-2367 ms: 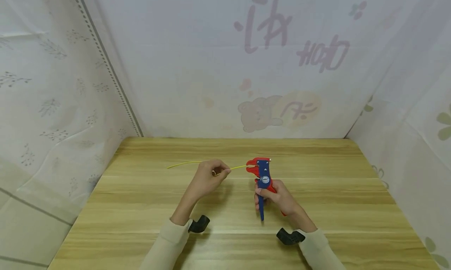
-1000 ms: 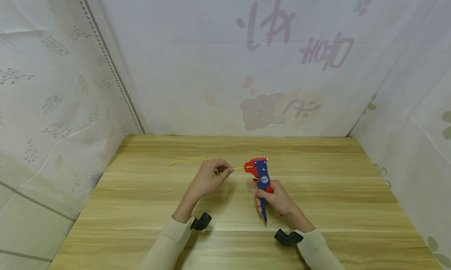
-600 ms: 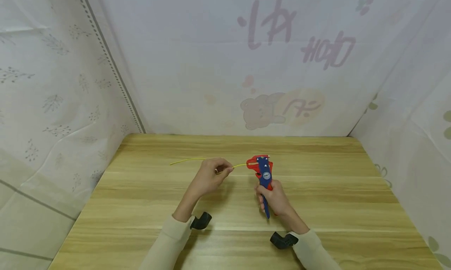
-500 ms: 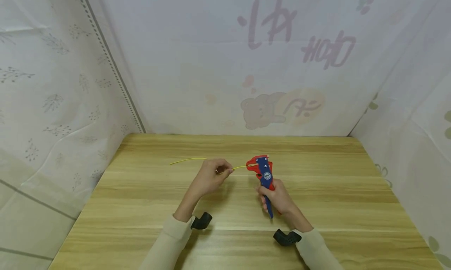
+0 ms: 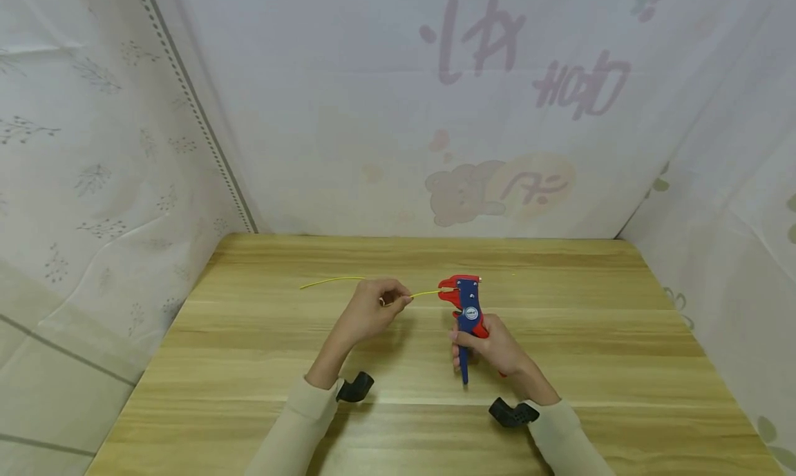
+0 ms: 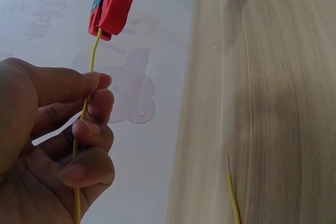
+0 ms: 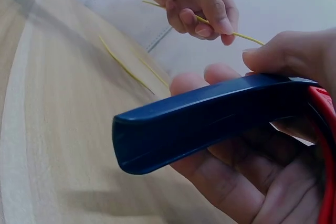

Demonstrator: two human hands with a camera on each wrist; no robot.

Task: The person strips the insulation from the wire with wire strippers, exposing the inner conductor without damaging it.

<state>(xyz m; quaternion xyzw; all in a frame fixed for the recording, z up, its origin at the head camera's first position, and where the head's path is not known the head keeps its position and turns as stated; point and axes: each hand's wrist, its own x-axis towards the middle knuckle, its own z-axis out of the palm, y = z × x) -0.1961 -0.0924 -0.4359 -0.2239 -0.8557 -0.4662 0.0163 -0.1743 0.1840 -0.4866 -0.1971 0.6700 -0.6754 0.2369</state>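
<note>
My left hand pinches a yellow wire between thumb and fingertips, and its other fingers curl about the same strand. From the fingertips the wire runs right to the red jaws of a wire stripper; in the left wrist view its end enters the slot between them. How deep it sits is hidden. My right hand grips the stripper's handles, its thumb over the blue one. The tool stands upright above the table with its jaws parted. A wire end with bare metal lies low in the left wrist view.
A wooden table lies beneath both hands, with printed cloth hanging behind and at the sides. A tiny yellow scrap is on the table, right of the stripper. Black wrist mounts stick out from both cuffs.
The stripper's jaws have parted again after closing on the wire, and its handle has swung left at the bottom. A tiny yellow scrap now shows on the table. My left hand stays put.
</note>
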